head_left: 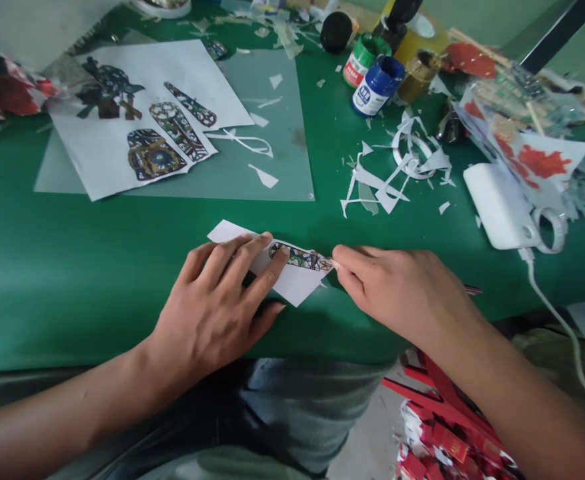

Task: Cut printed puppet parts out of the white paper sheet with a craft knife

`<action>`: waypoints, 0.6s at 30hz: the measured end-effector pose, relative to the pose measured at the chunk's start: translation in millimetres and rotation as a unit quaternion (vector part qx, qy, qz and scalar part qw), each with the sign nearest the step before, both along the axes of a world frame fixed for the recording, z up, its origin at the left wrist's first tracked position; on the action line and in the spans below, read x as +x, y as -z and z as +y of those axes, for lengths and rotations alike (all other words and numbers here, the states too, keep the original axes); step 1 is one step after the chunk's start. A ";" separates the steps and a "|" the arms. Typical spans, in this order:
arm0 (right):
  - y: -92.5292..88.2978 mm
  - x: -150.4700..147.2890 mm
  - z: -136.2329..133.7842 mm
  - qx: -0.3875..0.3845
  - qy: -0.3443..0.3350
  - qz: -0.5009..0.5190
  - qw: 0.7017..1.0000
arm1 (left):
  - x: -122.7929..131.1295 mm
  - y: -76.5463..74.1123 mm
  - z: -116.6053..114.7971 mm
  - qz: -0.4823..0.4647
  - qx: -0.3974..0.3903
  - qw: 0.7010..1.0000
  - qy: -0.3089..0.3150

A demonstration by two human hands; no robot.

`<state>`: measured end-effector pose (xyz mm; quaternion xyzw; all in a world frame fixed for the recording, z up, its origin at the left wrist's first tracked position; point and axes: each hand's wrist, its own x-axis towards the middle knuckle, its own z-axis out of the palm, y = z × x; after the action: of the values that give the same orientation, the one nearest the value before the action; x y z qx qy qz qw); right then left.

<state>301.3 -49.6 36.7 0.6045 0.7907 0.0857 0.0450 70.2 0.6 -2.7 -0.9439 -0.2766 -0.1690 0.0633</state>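
A small white paper piece (pixel 292 277) with a dark patterned printed shape lies at the near edge of the green table (pixel 72 280). My left hand (pixel 217 307) lies flat on its left part, fingers stretched out and pressing it down. My right hand (pixel 397 290) is closed in a pinch at the paper's right tip, where the printed shape ends. What the pinched fingers hold besides the paper edge is hidden.
A white sheet (pixel 137 113) with several printed cut-outs lies on a translucent mat (pixel 272 147) at the back left. Paper scraps (pixel 397 173), paint jars (pixel 377 83), a white power bank (pixel 499 207) with cable and red printed papers (pixel 537 160) crowd the right.
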 end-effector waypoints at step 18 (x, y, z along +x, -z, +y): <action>-7.6 -1.9 -46.5 0.020 0.210 0.364 0.907 | -3.0 -21.1 20.1 -0.188 -0.108 0.976 0.008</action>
<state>299.5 -96.2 44.3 0.7463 0.6053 -0.1356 -0.2413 67.2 20.7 18.3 -0.8987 -0.2929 -0.3127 -0.0936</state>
